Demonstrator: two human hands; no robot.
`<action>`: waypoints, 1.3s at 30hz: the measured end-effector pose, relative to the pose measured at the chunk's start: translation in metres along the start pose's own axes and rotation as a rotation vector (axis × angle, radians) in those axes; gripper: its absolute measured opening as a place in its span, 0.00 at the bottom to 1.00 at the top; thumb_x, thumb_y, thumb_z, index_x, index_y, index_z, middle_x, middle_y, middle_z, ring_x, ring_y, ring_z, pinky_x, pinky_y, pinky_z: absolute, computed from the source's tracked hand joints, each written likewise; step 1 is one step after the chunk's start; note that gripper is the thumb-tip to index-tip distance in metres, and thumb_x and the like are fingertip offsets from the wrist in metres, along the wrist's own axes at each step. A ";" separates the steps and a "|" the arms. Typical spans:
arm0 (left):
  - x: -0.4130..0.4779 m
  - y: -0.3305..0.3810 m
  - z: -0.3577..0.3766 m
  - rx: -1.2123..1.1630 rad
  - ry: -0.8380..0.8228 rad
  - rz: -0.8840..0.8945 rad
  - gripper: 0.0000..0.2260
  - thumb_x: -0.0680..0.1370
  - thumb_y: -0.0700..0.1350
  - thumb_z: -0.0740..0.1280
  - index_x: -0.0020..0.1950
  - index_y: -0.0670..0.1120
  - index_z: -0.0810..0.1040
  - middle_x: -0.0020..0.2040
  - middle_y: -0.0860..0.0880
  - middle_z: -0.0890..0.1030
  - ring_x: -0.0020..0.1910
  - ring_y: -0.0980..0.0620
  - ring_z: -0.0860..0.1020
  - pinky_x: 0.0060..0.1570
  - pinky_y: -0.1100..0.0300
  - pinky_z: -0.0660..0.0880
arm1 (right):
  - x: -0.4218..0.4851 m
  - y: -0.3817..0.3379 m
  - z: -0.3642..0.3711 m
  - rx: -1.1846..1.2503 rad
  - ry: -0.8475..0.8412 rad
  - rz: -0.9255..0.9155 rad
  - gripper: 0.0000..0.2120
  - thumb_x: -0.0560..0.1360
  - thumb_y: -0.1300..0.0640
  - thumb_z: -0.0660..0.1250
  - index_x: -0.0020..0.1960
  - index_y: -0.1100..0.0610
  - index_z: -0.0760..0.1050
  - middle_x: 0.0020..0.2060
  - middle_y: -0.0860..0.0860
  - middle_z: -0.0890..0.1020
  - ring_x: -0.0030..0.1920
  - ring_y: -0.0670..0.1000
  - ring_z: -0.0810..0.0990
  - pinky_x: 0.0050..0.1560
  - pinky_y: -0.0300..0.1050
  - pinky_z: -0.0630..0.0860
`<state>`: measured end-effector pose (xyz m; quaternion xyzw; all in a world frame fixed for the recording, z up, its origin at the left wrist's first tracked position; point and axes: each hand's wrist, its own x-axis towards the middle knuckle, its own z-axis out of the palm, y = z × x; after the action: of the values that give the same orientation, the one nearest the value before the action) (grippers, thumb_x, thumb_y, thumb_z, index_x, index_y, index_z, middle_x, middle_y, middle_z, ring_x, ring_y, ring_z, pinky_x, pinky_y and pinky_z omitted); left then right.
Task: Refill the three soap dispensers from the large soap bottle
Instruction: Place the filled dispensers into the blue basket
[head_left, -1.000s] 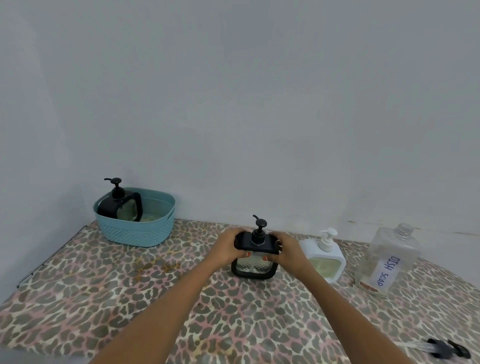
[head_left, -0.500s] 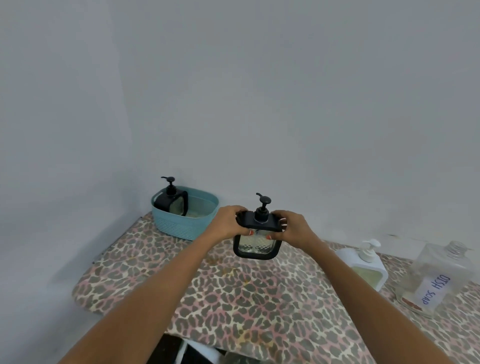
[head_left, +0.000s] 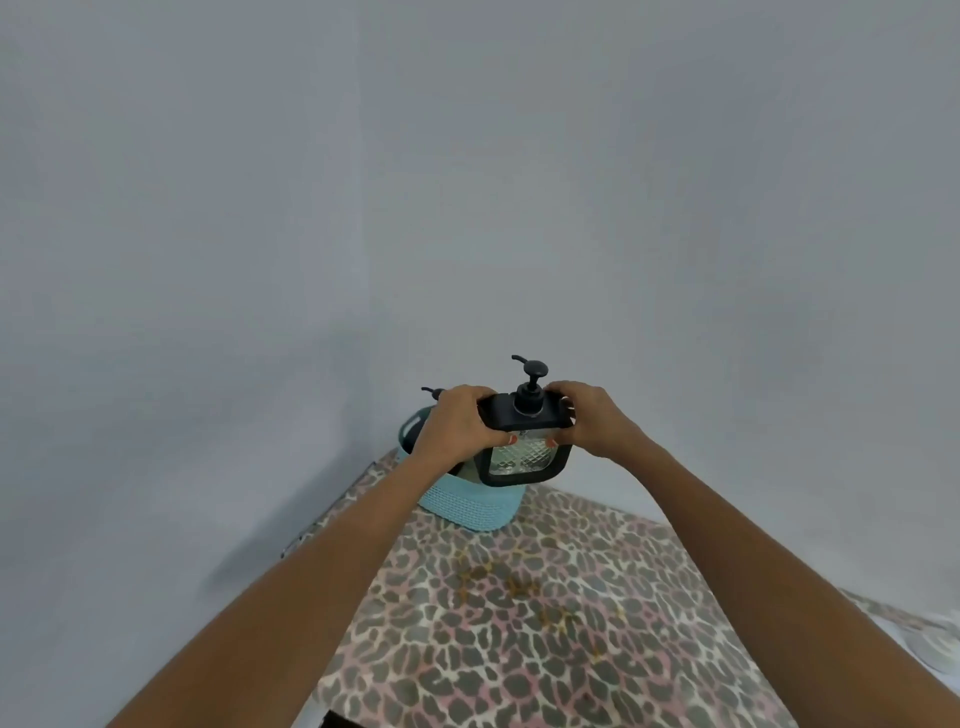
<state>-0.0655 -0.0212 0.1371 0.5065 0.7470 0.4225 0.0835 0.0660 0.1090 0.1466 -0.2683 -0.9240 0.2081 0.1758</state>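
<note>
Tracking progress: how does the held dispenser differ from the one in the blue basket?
The held dispenser is lifted, gripped by left hand and right hand; the basket dispenser sits in the blue basket. The held dispenser shows its clear body; the basket dispenser is mostly hidden behind the left hand. Both have black pumps.

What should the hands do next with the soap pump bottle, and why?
Probably lower the black dispenser gently into the blue basket. The left hand and right hand hold it in the air right by the basket, and another pump already pokes up from there.
</note>
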 end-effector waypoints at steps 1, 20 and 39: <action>0.003 -0.004 -0.002 -0.005 0.024 -0.010 0.22 0.65 0.42 0.77 0.57 0.42 0.78 0.52 0.44 0.82 0.49 0.48 0.79 0.49 0.60 0.74 | 0.010 -0.002 0.003 -0.018 -0.009 -0.012 0.24 0.65 0.70 0.72 0.60 0.64 0.73 0.54 0.60 0.78 0.55 0.59 0.75 0.54 0.48 0.73; 0.020 -0.083 0.056 0.273 0.191 -0.281 0.25 0.68 0.54 0.72 0.58 0.43 0.67 0.58 0.46 0.70 0.61 0.48 0.68 0.45 0.55 0.74 | 0.095 0.028 0.102 -0.216 -0.119 -0.177 0.23 0.73 0.69 0.61 0.65 0.55 0.69 0.66 0.50 0.71 0.62 0.55 0.73 0.55 0.50 0.73; 0.017 -0.092 0.069 0.352 0.217 -0.281 0.30 0.71 0.50 0.72 0.65 0.39 0.63 0.63 0.43 0.67 0.59 0.45 0.68 0.55 0.57 0.73 | 0.104 0.047 0.144 -0.168 -0.094 -0.069 0.24 0.73 0.68 0.61 0.68 0.58 0.65 0.65 0.55 0.68 0.57 0.59 0.75 0.52 0.49 0.73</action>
<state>-0.0984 0.0188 0.0332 0.3562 0.8767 0.3221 -0.0287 -0.0601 0.1623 0.0239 -0.2402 -0.9541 0.1360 0.1160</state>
